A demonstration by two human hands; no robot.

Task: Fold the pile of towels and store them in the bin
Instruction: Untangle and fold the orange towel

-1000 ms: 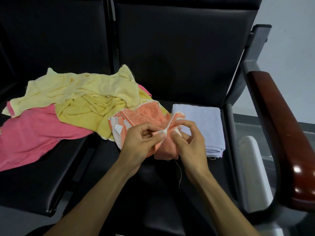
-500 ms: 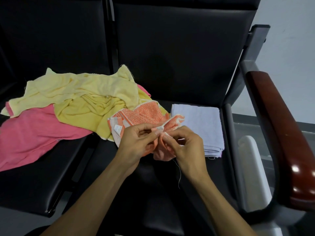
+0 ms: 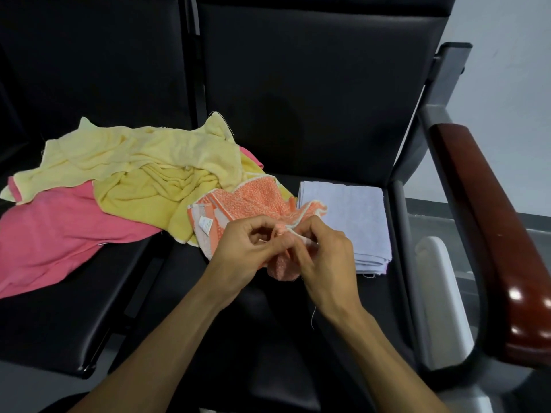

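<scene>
Change since earlier: both hands have drawn closer together over the orange towel, and the white-edged hem now runs across the fingertips of both instead of standing up between them.
Left hand [image 3: 247,248]: closed in a pinch on the hem of the orange speckled terry towel with white trim [image 3: 253,207], thumb and forefinger pressed onto the cloth.
Right hand [image 3: 328,257]: closed likewise on the same hem just beside the left, fingers curled, knuckles toward the camera.
Orange towel position: bunched between the two hands above the front of the black padded seat [image 3: 298,338]; its far part lies on the seat against the yellow cloths, a small white label [image 3: 205,224] showing on the striped end.
Loose thread [image 3: 313,317]: hangs below the right wrist.
Folded towel: a pale lilac towel folded into a flat rectangle [image 3: 354,216] lies on the seat just right of the hands, touching the orange towel's edge.
Unfolded pile: a pale yellow crumpled towel [image 3: 143,153] over a deeper yellow towel [image 3: 149,198], with a pink towel [image 3: 53,234] spread beneath, reaching onto the neighbouring seat on the left.
Armrest: a glossy dark reddish wooden armrest [image 3: 489,234] on a grey frame, at right.
Bin: cannot tell; a white plastic shape [image 3: 441,287] sits between seat and armrest.
</scene>
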